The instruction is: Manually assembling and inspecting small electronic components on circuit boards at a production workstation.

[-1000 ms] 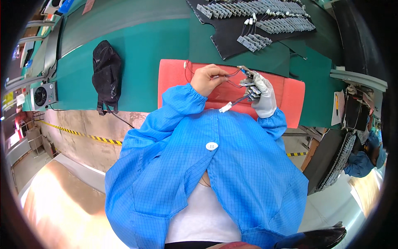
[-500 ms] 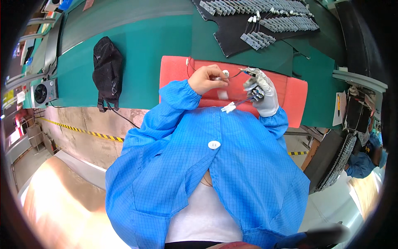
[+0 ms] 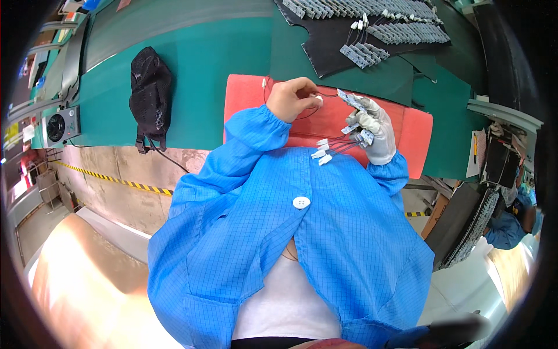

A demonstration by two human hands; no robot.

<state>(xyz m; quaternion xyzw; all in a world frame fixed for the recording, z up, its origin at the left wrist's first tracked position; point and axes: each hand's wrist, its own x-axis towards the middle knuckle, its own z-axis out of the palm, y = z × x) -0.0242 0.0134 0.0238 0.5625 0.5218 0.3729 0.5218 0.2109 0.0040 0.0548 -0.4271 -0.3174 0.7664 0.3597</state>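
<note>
My bare left hand (image 3: 289,100) pinches a small white connector (image 3: 319,99) between thumb and fingertips. From it a thin dark wire runs right to a narrow grey circuit board (image 3: 350,100), held at the fingertips of my gloved right hand (image 3: 378,129). More such boards are bunched in the right palm, partly hidden by the fingers. Their wires trail left, and several white plugs (image 3: 321,152) dangle in front of my blue smock. Both hands are over a red padded mat (image 3: 416,139). A thin wire with a white end (image 3: 264,83) lies near its far left corner.
Beyond the mat, a black sheet (image 3: 325,55) carries rows of similar grey boards (image 3: 407,33) with white plugs. A black mesh bag (image 3: 150,96) lies left on the green table (image 3: 200,75). A grey device with a round fan (image 3: 60,128) stands farther left. Paper with a pen (image 3: 475,152) lies right.
The left hand has shifted slightly up. In the right hand the held board now stands out more, and the dangling plugs have spread apart. The view has shifted a little.
</note>
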